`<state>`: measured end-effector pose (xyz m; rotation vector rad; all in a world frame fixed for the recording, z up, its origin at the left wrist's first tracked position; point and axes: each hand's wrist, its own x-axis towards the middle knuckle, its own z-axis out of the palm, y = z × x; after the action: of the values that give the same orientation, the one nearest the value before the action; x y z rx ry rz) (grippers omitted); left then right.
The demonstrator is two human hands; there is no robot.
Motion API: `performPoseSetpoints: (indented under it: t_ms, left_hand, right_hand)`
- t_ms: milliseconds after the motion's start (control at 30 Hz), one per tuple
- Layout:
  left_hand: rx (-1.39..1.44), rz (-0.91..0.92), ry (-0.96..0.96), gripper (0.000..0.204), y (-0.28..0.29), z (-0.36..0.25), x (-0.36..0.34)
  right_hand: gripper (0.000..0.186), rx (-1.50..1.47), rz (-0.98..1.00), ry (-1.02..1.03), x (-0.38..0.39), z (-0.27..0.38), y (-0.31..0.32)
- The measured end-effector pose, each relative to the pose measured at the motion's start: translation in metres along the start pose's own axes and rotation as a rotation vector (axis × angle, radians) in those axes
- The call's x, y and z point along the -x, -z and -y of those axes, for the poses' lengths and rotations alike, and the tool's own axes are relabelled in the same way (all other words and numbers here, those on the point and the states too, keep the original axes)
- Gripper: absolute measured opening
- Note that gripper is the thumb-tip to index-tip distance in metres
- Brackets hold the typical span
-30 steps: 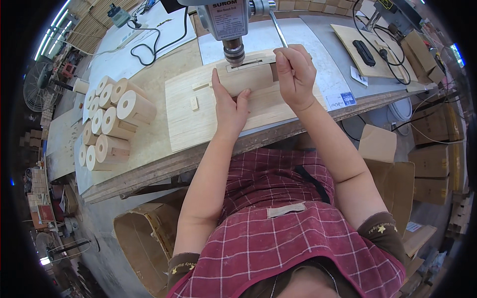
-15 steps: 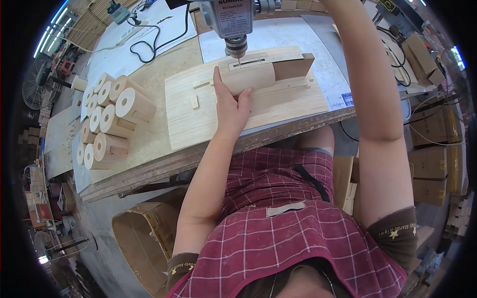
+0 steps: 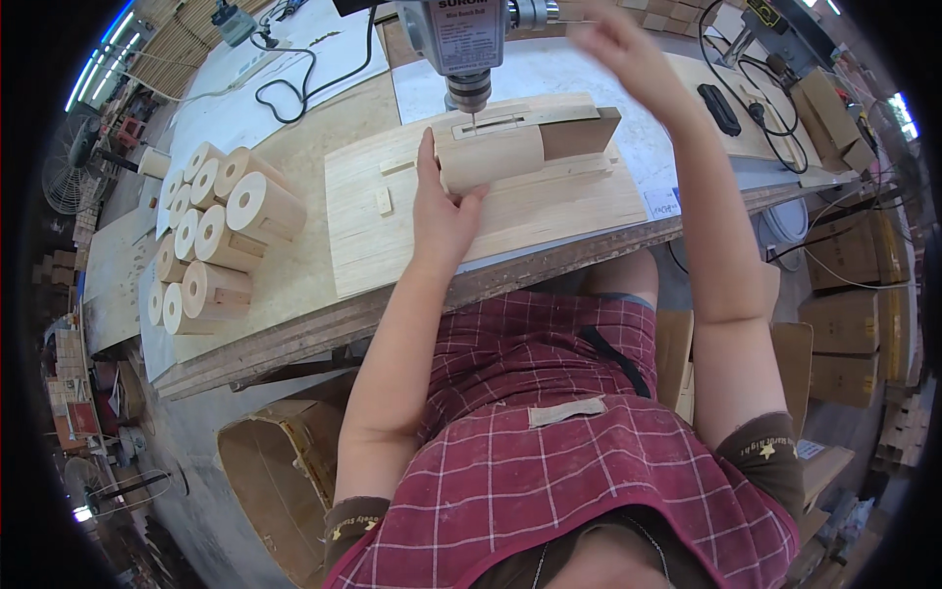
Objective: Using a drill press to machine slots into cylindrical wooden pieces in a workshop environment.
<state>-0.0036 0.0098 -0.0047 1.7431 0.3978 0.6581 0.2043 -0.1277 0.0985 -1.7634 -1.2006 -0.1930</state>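
My left hand (image 3: 442,211) is wrapped against the left end of a pale cylindrical wooden piece (image 3: 491,159), thumb below it and forefinger up along its side. The piece lies on a wooden board (image 3: 383,245), with a slotted strip (image 3: 496,123) on top and a brown block (image 3: 574,134) at its right. The bench drill's chuck (image 3: 467,90) hangs above, its thin bit over the slot. My right hand (image 3: 618,49), smeared by motion, is raised by the thin lever at the drill's right side; I cannot tell whether it grips it.
Several bored wooden cylinders (image 3: 265,208) stand at the bench's left. Power cords and a black object (image 3: 718,110) lie on the right. Another machine (image 3: 770,29) is at back right. Cardboard boxes (image 3: 839,358) stand below at right, an open carton (image 3: 265,461) at lower left.
My right hand went from the lowered lever up out of view, and now shows again near the top. The chuck has risen slightly, exposing the bit. My left hand stays on the piece.
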Motion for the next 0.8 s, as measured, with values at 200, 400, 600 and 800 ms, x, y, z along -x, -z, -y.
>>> performPoseSetpoints:
  t_ms: [200, 400, 600, 800]
  left_hand:
    - [-0.138, 0.006, 0.117, 0.082, 0.011, -0.005, 0.000]
    - [-0.108, 0.025, 0.095, 0.081, 0.054, -0.017, 0.026]
    - [0.154, -0.055, 0.063, 0.067, 0.110, -0.039, 0.046]
    - [0.239, -0.344, 0.387, 0.039, 0.136, -0.041, 0.048]
  right_hand:
    - [0.038, 0.007, 0.243, -0.408, 0.070, -0.020, -0.019]
    - [0.039, -0.128, 0.320, -0.439, 0.083, -0.015, -0.008]
    - [0.029, -0.301, 0.332, -0.462, 0.093, -0.011, 0.015]
    - [0.020, -0.413, 0.329, -0.438, 0.103, 0.006, 0.016]
